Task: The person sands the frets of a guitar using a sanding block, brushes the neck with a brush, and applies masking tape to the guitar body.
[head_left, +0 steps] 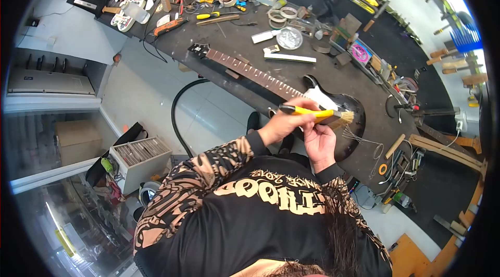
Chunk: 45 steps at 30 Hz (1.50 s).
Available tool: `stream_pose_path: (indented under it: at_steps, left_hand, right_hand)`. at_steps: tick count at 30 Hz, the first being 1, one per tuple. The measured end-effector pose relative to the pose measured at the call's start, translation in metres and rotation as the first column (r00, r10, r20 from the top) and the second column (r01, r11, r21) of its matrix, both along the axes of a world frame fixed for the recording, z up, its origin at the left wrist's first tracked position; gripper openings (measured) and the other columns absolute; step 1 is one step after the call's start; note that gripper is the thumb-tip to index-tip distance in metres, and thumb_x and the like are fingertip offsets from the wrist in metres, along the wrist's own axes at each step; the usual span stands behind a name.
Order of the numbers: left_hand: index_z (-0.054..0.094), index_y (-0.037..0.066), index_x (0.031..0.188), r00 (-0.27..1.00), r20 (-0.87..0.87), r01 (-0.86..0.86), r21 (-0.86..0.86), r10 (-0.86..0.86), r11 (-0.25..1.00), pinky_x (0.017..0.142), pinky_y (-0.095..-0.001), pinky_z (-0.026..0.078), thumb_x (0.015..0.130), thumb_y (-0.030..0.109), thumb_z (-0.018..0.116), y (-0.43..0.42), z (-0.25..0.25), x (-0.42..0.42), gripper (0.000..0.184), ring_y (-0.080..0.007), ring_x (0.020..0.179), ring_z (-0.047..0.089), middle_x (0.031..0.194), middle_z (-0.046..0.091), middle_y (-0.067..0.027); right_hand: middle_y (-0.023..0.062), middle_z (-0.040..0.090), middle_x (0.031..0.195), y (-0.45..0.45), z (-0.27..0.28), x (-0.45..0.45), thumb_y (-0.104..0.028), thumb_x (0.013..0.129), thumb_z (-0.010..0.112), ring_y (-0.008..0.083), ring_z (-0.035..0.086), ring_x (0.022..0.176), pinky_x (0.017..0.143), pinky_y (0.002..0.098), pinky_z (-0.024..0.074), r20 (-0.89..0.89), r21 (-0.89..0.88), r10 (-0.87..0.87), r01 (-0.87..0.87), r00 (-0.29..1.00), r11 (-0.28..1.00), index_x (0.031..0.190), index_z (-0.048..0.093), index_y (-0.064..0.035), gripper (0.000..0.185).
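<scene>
My left hand (285, 123) is wrapped around a paintbrush (317, 114) with a yellow handle, black at its end. Its pale bristles (347, 117) point right, over the dark body of an electric guitar (355, 107). Just below the brush, my right hand (320, 144) has its thumb and fingers pinched together; what they hold, if anything, is hidden. The guitar lies face up on the workbench, its fretted neck (255, 72) running to the upper left. Several loose guitar strings (359, 139) trail off the body to the right of my right hand.
On the dark workbench (234, 42) lie a white bar (290, 58), a clear round dish (289, 38), tape rolls (277, 16) and a yellow-handled screwdriver (208, 15). A black hose (179, 110) curves below the bench's near edge. Tools hang on the right wall.
</scene>
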<state>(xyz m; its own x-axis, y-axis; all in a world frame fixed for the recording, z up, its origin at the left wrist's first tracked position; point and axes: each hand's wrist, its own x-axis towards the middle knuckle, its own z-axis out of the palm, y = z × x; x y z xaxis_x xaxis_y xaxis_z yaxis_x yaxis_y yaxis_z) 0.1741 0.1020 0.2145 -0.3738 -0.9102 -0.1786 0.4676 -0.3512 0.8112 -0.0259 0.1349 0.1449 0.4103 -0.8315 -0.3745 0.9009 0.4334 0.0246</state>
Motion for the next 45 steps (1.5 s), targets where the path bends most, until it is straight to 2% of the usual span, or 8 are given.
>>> stream_pose_path:
  at_steps: [4,11,17,26,35,38,41,45]
  left_hand:
    - [0.079,0.004,0.117,0.855,0.446,0.086,-0.625,0.265,0.776,0.081,-0.0388,0.060,0.100,0.022,0.083,-0.030,-0.014,0.013,0.025,-0.0277,0.091,0.076,0.109,0.080,-0.0108]
    - [0.081,0.007,0.102,0.529,0.755,-0.103,-0.395,0.386,0.913,0.070,-0.0452,0.060,0.099,0.035,0.078,-0.081,-0.041,0.159,0.028,-0.0386,0.080,0.078,0.087,0.078,-0.0199]
    - [0.077,0.004,0.099,-0.227,0.726,-0.235,-0.687,0.649,0.687,0.076,-0.0479,0.062,0.101,0.021,0.074,-0.119,-0.042,0.390,0.017,-0.0408,0.086,0.076,0.098,0.077,-0.0180]
    - [0.075,0.003,0.101,0.801,0.542,-0.024,-0.395,0.255,0.918,0.088,-0.0363,0.058,0.099,0.016,0.082,-0.069,-0.051,0.170,0.015,-0.0292,0.094,0.074,0.100,0.077,-0.0119]
    - [0.074,0.002,0.102,0.099,0.704,0.057,-0.709,0.703,0.702,0.097,-0.0396,0.062,0.098,0.004,0.078,-0.122,-0.041,0.370,0.005,-0.0371,0.110,0.078,0.122,0.080,-0.0208]
    - [0.073,0.002,0.103,0.260,0.571,0.016,-0.809,0.779,0.588,0.088,-0.0437,0.062,0.099,0.007,0.074,-0.122,-0.038,0.355,0.006,-0.0402,0.100,0.077,0.113,0.079,-0.0190]
    - [0.074,-0.001,0.105,0.403,0.915,0.286,-0.098,-0.027,0.953,0.091,-0.0380,0.060,0.100,0.007,0.076,-0.101,-0.008,0.319,0.009,-0.0309,0.101,0.078,0.108,0.080,-0.0166]
    - [0.074,-0.001,0.106,0.448,0.639,-0.018,-0.693,0.625,0.721,0.087,-0.0384,0.060,0.101,0.005,0.075,-0.099,-0.015,0.316,0.008,-0.0303,0.097,0.076,0.106,0.078,-0.0147]
  right_hand:
    - [0.0120,0.072,0.138,0.001,0.013,0.041,-0.017,0.106,0.058,0.0256,0.066,0.131,0.113,0.0473,0.0536,-0.379,0.072,0.082,-0.059,0.922,0.996,0.141,0.064,-0.0032,0.038]
    - [0.0072,0.075,0.123,0.027,-0.017,0.071,-0.027,0.114,0.062,0.0209,0.072,0.102,0.085,0.0361,0.0586,-0.596,0.278,0.379,-0.261,0.708,0.925,0.136,0.066,-0.0065,0.030]
    - [0.0050,0.075,0.117,0.028,-0.014,0.098,-0.029,0.113,0.065,0.0191,0.072,0.096,0.082,0.0340,0.0587,-0.700,0.301,0.409,-0.277,0.586,0.912,0.133,0.066,-0.0082,0.028]
    - [0.0071,0.074,0.119,0.017,0.003,0.140,-0.023,0.116,0.059,0.0181,0.073,0.095,0.079,0.0319,0.0591,-0.778,0.315,0.447,-0.342,0.440,0.885,0.135,0.063,-0.0061,0.026]
    - [0.0076,0.073,0.119,0.036,0.000,0.130,-0.019,0.115,0.057,0.0164,0.073,0.095,0.081,0.0304,0.0583,-0.826,0.363,0.468,-0.340,0.314,0.868,0.137,0.062,-0.0051,0.026]
    - [0.0079,0.073,0.119,0.046,-0.014,0.124,-0.018,0.115,0.056,0.0171,0.073,0.096,0.082,0.0316,0.0582,-0.812,0.382,0.490,-0.345,0.317,0.857,0.137,0.061,-0.0043,0.027]
    - [0.0083,0.073,0.119,0.048,-0.018,0.123,-0.018,0.115,0.054,0.0172,0.073,0.096,0.083,0.0315,0.0579,-0.830,0.387,0.496,-0.377,0.254,0.841,0.137,0.061,-0.0037,0.027]
    - [0.0088,0.073,0.118,0.051,-0.019,0.119,-0.017,0.115,0.054,0.0176,0.073,0.097,0.084,0.0313,0.0578,-0.859,0.356,0.445,-0.329,0.254,0.875,0.137,0.061,-0.0032,0.027]
